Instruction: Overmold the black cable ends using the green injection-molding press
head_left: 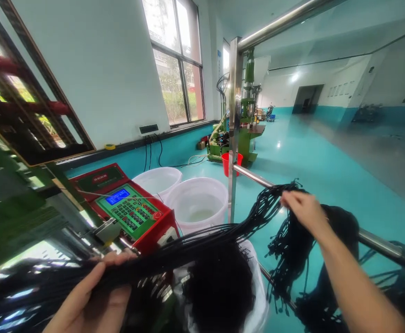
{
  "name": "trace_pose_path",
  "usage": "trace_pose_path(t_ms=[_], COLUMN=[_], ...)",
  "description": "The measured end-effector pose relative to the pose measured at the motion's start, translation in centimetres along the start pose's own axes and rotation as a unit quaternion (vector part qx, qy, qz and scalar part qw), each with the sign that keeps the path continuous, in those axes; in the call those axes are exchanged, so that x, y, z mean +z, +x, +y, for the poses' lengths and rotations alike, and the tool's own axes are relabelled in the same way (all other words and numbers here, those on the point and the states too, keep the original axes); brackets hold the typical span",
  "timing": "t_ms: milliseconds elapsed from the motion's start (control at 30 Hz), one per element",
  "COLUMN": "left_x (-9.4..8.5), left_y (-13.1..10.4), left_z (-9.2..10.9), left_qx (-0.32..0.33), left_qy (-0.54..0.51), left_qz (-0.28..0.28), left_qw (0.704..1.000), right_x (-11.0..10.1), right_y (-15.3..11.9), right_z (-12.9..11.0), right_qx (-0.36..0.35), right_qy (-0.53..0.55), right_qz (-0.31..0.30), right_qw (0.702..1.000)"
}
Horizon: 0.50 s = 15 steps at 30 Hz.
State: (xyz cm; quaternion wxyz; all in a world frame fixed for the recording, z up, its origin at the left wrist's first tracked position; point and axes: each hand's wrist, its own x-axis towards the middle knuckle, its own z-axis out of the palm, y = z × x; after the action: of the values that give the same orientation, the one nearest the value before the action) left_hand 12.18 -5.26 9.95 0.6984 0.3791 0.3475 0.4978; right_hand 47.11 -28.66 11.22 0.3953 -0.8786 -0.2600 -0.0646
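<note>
A long bundle of thin black cables (202, 238) stretches across the view from lower left to the metal rail. My left hand (95, 291) is closed around the bundle at the lower left, thumb on top. At the right, my right hand (303, 208) grips the bundle's far end just above the rail (258, 176); small knobs show on the cable ends. More black cables (289, 249) hang over the rail below and beside my right hand. Beneath the stretched bundle stands a white-lined bin (260, 296) with a dark mass of cables inside.
A red control box (133, 203) with a lit blue screen stands left, beside a green machine (8, 217). Two white tubs (219, 203) stand behind it. A steel post (235, 115) rises mid-view. Farther back are a red bucket (226, 164) and another green machine (249, 101).
</note>
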Motion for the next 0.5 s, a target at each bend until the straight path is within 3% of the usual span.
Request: trace_pose_path(t_ms=[33,67,100,167,233,300,400,500], left_x=[0.2,0.4,0.6,0.9,0.8,0.3,-0.7,-1.3], left_y=[0.4,1.0,1.6,2.8,3.4,3.0,1.3,-0.9], left_z=[-0.3,-0.7,-1.2,-2.4,-3.2,-3.5,-3.0,-2.5], left_qx=[-0.001,0.012,0.04,0.092,0.116,0.112,0.066,-0.021], left_qy=[-0.01,-0.013,-0.008,0.019,0.05,0.074,0.089,0.075], left_qz=[0.009,0.016,0.027,0.042,0.038,0.032,0.022,-0.015], left_qw=[1.0,1.0,0.999,0.995,0.991,0.99,0.994,0.997], right_x=[1.4,3.2,5.3,9.5,12.7,14.3,14.2,12.7], right_y=[-2.9,-5.5,-7.8,-10.8,-11.8,-11.5,-10.0,-7.8], right_z=[-0.3,-0.4,-0.6,-1.2,-2.9,-5.4,-9.8,-13.2], right_qx=[0.026,0.051,0.074,0.115,0.095,0.059,0.057,0.087], right_qy=[0.099,0.196,0.282,0.47,0.621,0.719,0.792,0.811], right_qz=[-0.087,-0.197,-0.297,-0.381,-0.349,-0.27,-0.179,-0.124], right_qw=[0.991,0.959,0.909,0.788,0.696,0.638,0.581,0.565])
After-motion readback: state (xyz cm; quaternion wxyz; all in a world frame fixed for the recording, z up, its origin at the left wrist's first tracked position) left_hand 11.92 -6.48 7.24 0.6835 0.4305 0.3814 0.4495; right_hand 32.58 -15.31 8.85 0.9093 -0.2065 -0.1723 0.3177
